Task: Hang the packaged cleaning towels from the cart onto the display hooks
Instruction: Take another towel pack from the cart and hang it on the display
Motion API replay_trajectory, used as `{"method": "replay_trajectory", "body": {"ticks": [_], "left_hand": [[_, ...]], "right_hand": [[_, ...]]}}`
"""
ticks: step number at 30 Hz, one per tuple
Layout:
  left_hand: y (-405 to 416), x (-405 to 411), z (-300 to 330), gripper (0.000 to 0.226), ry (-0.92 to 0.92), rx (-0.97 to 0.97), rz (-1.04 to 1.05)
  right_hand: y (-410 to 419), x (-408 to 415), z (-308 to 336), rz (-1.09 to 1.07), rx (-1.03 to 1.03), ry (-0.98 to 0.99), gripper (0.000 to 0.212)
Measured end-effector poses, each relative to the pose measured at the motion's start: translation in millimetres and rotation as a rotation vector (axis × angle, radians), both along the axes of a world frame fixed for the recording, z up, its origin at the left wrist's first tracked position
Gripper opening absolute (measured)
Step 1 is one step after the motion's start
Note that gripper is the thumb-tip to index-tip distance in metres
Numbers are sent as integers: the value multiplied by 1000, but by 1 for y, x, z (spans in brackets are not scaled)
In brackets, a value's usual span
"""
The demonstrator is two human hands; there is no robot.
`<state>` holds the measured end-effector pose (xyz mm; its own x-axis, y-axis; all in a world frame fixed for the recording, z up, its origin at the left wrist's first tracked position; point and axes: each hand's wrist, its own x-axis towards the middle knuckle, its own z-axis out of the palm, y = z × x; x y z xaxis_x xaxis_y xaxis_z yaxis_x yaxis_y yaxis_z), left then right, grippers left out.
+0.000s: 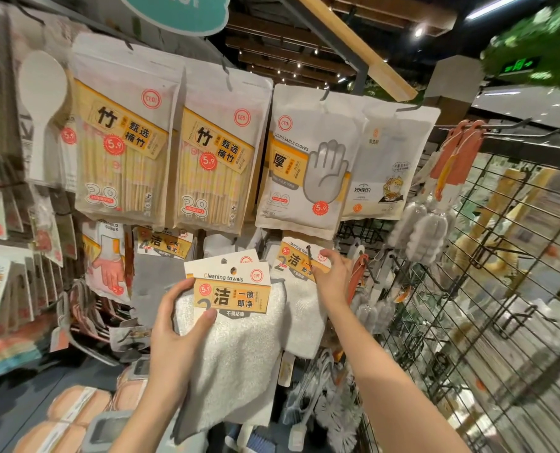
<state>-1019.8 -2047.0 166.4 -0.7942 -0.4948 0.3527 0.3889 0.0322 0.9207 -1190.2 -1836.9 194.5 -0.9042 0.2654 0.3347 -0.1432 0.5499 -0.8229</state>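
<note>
Nearest me, the left hand (177, 318) holds a small stack of cleaning towel packs (236, 308), thumb pressed across the orange label and fingers wrapped behind the white cloth, so it is clamped on them. At least two header cards fan out at the top, each with a punched hang hole (233, 270), and the cloth hangs straight down, its long axis running twelve to six.

A little farther in, at about two o'clock from that hole, the right hand (332, 273) is up against a hung towel pack (299, 266) already on the display hook (309, 253). Its fingers are closed lightly on the card's right edge beside the dark hook tip, seemingly steadying it.

What matters for the next move, I'd say, is that the hook tip lies up and to the right of the held hole, close by, and the right hand is the nearer one to it.

Beyond, at twelve o'clock, hang a disposable gloves bag (304, 165) and bamboo chopstick packs (121, 135); a wire grid panel (500, 289) stands at three o'clock.
</note>
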Motion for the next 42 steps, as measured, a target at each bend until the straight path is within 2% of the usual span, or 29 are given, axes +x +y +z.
{"method": "replay_trajectory", "body": {"ticks": [3, 6, 12, 16, 24, 30, 36, 42], "left_hand": [[2, 3, 0, 52, -3, 6, -9], [4, 5, -1, 51, -5, 9, -9], [6, 8, -6, 48, -22, 0, -27], [10, 8, -7, 50, -20, -12, -33], [19, 8, -10, 50, -27, -31, -42], [20, 10, -9, 51, -22, 2, -35], [21, 10, -11, 50, -36, 26, -11], [22, 7, -15, 38, 4, 24, -6]], "right_hand": [[0, 6, -2, 67, -58, -47, 43], [2, 15, -7, 107, 0, -66, 45], [3, 39, -13, 110, 161, -54, 25], [-4, 62, 0, 271, 122, -9, 15], [-22, 96, 13, 542, -50, -120, 25], [-26, 108, 7, 497, -53, -107, 47], [-21, 115, 5, 552, -154, -85, 41], [-12, 114, 6, 492, -238, -54, 42]]}}
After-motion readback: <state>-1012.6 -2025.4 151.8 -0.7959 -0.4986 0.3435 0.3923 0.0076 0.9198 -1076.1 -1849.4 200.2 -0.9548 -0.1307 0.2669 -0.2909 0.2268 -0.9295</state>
